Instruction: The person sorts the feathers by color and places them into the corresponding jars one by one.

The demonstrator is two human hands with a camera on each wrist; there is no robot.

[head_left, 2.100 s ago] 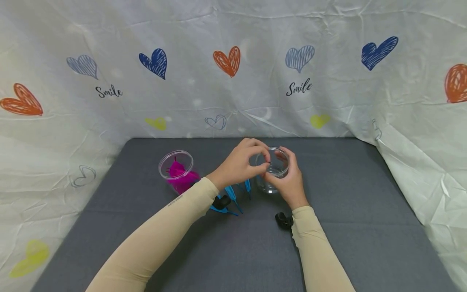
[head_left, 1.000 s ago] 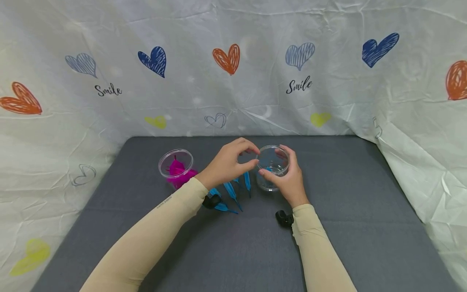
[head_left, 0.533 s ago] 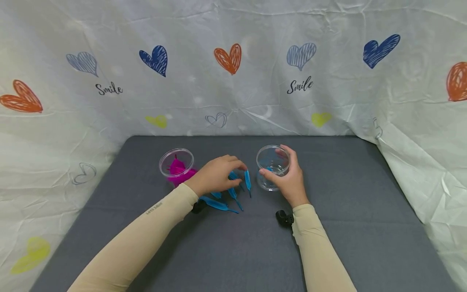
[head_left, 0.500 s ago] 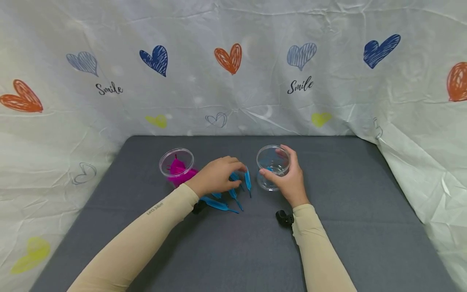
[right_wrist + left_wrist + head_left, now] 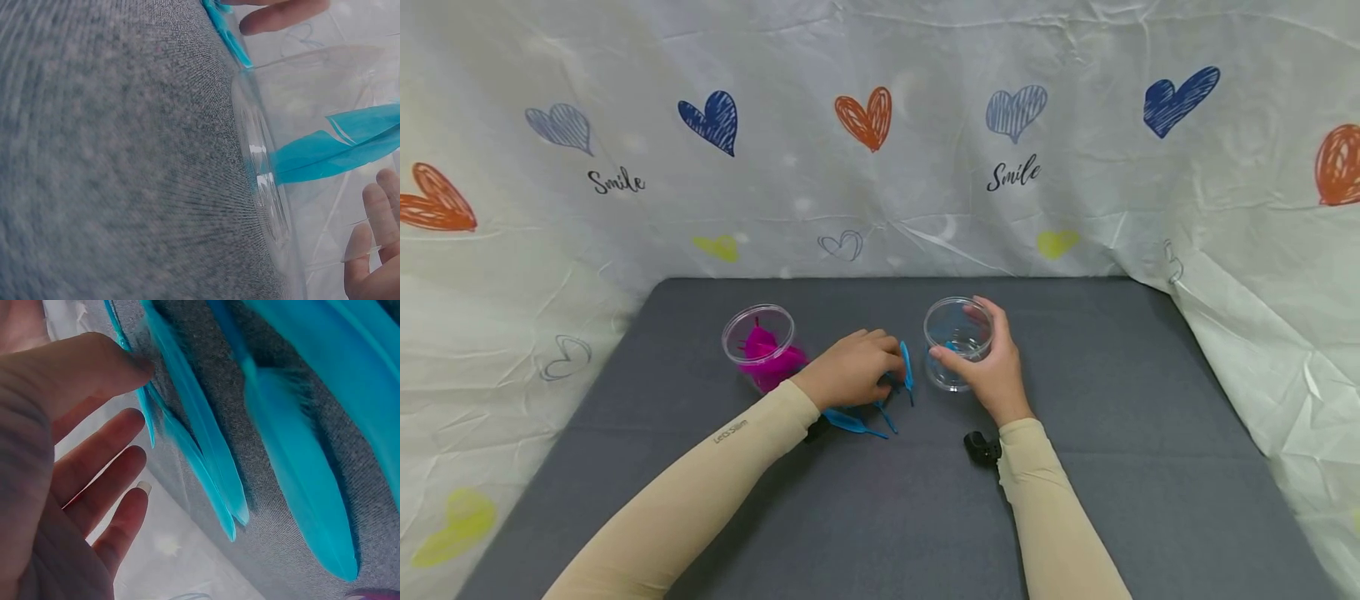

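My left hand [image 5: 853, 367] is low over several blue feathers on the grey cloth. In the left wrist view its thumb tip meets the quill of a thin blue feather [image 5: 194, 462], the index finger mostly hidden behind it; the other fingers [image 5: 125, 519] spread loosely. Wider feathers [image 5: 294, 469] lie alongside. My right hand [image 5: 996, 367] grips a clear plastic cup [image 5: 934, 371] from its right side, the cup upright on the table. Through its wall the right wrist view shows a blue feather [image 5: 337, 150] standing inside.
A second clear cup [image 5: 727, 346] stands left of the feathers, with magenta feathers [image 5: 767, 358] seen in and behind it. Grey cloth [image 5: 880, 517] covers the table. A pale curtain with printed hearts [image 5: 925, 192] closes off the back and sides.
My left hand has drawn back from the cup's rim, moved left and down to the blue feathers, and brought its fingers in among them. My right hand has kept its hold on the cup.
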